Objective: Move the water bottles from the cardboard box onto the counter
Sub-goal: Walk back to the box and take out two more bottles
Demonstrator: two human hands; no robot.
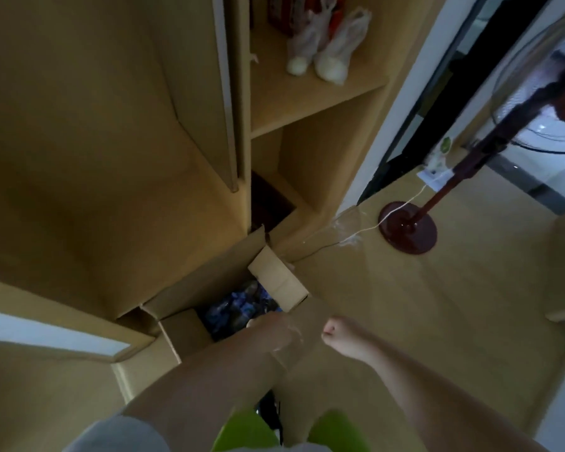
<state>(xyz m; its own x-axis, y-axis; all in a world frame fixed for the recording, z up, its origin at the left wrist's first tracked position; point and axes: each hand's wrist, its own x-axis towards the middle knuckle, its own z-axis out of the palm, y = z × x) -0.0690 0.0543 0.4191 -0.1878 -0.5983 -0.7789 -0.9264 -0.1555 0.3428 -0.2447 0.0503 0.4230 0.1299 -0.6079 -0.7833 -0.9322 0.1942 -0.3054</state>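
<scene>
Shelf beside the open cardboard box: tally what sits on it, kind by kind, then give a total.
White plastic bags, knotted and bulging: 2
Red printed box behind them, cut off by the frame edge: 1
Total on the pale wooden shelf: 3

Box (209,285) top open; flap (278,282) overhangs right side
</scene>
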